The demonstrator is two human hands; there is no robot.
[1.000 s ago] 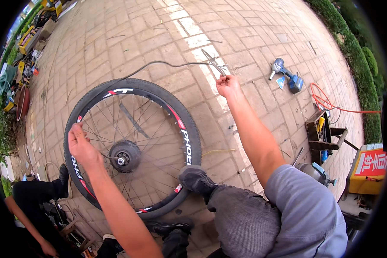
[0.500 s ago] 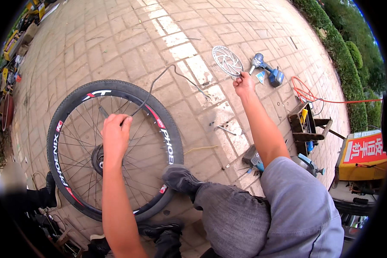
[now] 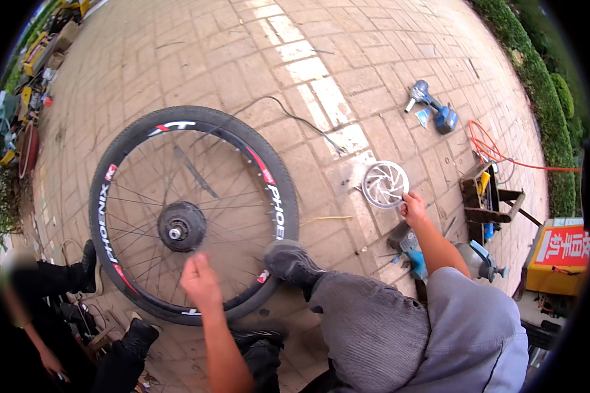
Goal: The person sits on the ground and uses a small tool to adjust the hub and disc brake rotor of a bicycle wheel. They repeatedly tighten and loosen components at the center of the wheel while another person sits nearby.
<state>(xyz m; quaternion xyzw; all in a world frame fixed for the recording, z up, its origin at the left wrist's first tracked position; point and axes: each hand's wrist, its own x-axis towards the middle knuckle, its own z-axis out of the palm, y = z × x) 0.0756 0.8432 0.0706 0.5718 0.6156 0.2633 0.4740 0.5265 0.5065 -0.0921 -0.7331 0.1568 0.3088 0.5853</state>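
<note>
My right hand pinches the edge of a silver brake disc, a slotted round rotor held over the paving to the right of the wheel. On the ground lies a bicycle wheel with a black tyre, a black, white and red rim, and a dark hub facing up. Blurred by motion, my left hand hovers over the spokes just below the hub; its fingers are too smeared to read. A thin black cable runs from the wheel's top across the bricks. Across the upper spokes shows a dark flat strip.
A blue cordless impact wrench lies at the far right. Nearer are an orange hose, a wooden tool box and a teal-and-grey power tool. Another person's dark-clad legs are at lower left. My shoe touches the tyre's right edge.
My right hand has brought the brake disc nearer, away from the impact wrench. My left hand has left the cable and moved down past the hub. The view has shifted.
</note>
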